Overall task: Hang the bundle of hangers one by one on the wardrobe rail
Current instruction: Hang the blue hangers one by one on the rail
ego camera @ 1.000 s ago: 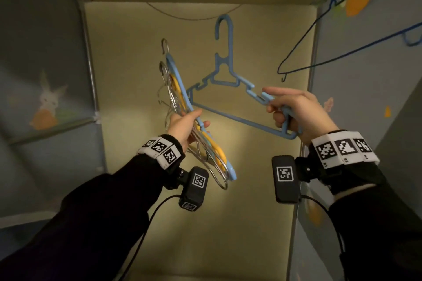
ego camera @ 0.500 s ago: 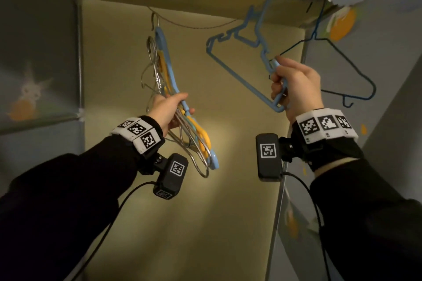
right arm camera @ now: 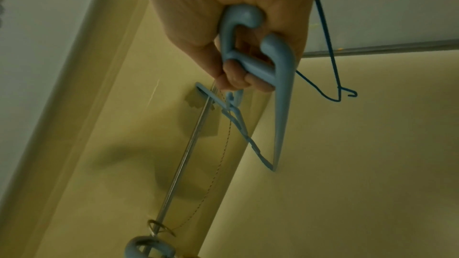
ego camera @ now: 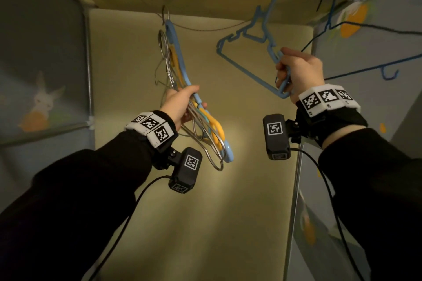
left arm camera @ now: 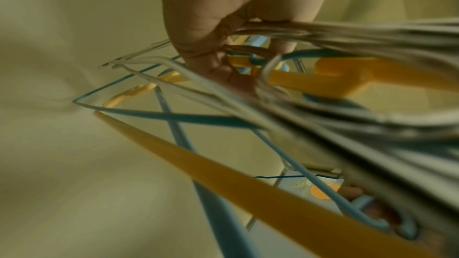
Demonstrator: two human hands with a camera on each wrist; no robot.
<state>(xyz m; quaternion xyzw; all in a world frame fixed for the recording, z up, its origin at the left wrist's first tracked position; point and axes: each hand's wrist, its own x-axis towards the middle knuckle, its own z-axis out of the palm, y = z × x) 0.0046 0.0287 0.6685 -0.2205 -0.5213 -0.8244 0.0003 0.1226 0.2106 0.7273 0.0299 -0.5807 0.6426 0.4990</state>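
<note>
The right hand (ego camera: 299,70) grips a light-blue plastic hanger (ego camera: 249,57) by one end, its hook top hidden at the rail; the left hand (ego camera: 180,105) clutches the hanger bundle (ego camera: 201,125), blurred up close.

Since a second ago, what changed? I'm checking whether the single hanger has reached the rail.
The right hand has lifted the light blue plastic hanger up and rightward, its hook now at the metal wardrobe rail, beside the dark blue wire hanger; whether it is seated is unclear. The left hand still grips the mixed bundle of metal, yellow and blue hangers.
</note>
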